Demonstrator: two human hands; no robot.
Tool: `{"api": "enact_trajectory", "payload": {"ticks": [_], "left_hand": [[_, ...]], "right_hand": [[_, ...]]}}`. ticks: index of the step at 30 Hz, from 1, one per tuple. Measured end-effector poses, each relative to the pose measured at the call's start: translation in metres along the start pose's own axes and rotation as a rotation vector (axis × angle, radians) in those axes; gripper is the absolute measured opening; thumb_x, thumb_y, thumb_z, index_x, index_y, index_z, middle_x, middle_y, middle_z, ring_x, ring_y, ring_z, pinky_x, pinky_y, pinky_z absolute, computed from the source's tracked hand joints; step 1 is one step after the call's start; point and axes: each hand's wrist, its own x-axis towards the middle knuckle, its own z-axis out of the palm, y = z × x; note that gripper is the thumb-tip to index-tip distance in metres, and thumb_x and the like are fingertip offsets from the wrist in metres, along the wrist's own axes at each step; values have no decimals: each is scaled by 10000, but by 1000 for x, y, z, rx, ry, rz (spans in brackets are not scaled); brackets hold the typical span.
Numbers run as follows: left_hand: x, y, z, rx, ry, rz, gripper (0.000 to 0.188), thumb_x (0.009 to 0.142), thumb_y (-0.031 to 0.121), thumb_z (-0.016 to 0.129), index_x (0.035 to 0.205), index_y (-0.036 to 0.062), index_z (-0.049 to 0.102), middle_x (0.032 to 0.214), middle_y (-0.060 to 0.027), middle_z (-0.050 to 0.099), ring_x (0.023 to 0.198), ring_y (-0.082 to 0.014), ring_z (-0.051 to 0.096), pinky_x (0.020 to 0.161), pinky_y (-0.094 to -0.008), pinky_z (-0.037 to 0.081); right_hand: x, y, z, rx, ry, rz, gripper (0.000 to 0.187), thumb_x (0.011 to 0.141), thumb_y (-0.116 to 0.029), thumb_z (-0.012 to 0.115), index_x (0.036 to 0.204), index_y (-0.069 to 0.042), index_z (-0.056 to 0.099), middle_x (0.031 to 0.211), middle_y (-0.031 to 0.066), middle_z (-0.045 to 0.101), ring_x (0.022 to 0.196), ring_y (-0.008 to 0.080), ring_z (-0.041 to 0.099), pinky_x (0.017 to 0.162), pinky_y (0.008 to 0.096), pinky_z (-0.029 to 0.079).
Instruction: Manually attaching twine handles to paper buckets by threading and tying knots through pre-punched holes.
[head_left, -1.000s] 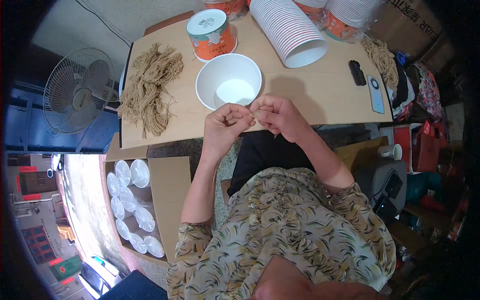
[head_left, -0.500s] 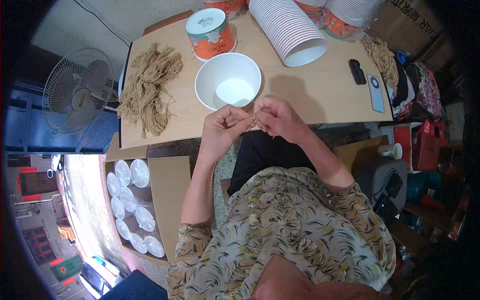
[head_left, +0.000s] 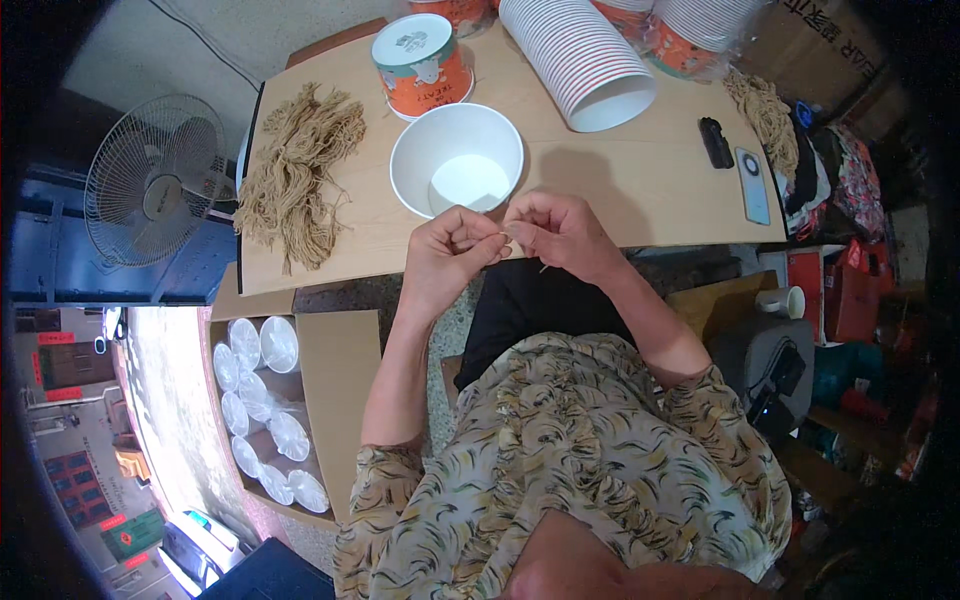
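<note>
My left hand [head_left: 448, 252] and my right hand [head_left: 565, 238] meet at the table's near edge, just in front of a white paper tub [head_left: 405, 160]. Both are closed in a fingertip pinch on a thin piece of tan string [head_left: 543, 268]. A short end of it pokes out under my right hand; the rest is mostly hidden by the fingers. The tub stands upright, its mouth facing up. On the left of the table lies a loose heap of tan string [head_left: 300, 165], cut into hanks.
Behind the open tub stands an orange tub [head_left: 428, 95], upside down. A long stack of white tubs [head_left: 575, 65] lies tilted to its right. A phone [head_left: 752, 188] and a black object [head_left: 715, 143] rest at the right. Lower left, a cardboard box [head_left: 342, 400] holds clear-wrapped stacks; a fan [head_left: 160, 190] stands above.
My right hand has shifted slightly and its fingers have turned around the string; a short string end now shows below it. My left hand stays nearly in place.
</note>
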Motion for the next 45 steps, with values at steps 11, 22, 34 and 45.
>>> {"api": "enact_trajectory", "payload": {"ticks": [11,22,34,45], "left_hand": [[1,-1,0,11,-11,17,173,931,-34,664,1104,-33,654,930,-63,724,854,-104,695,773,-231,578],[1,3,2,-1,-27,-7,82,964,15,642,1038,-20,634,935,-67,721,849,-117,705,781,-247,590],[1,2,3,46,-53,10,246,992,119,639,1203,-7,657,940,-74,726,836,-111,698,700,-257,594],[-4,1,15,304,86,293,105,908,31,725,1004,-7,740,829,-31,688,711,-73,633,623,-235,506]], "right_hand": [[-3,1,1,128,91,107,144,978,-161,646,937,-24,656,702,-29,590,558,14,478,460,191,335],[-3,-7,10,148,145,54,148,1017,-198,601,973,-58,617,666,-46,520,519,12,399,457,181,314],[-2,-11,10,100,272,-31,144,1022,-191,590,987,-52,607,700,-63,501,590,10,413,511,183,328],[-20,-31,-1,-194,189,-23,92,953,-99,672,965,-24,619,735,-67,525,628,2,432,546,192,359]]}}
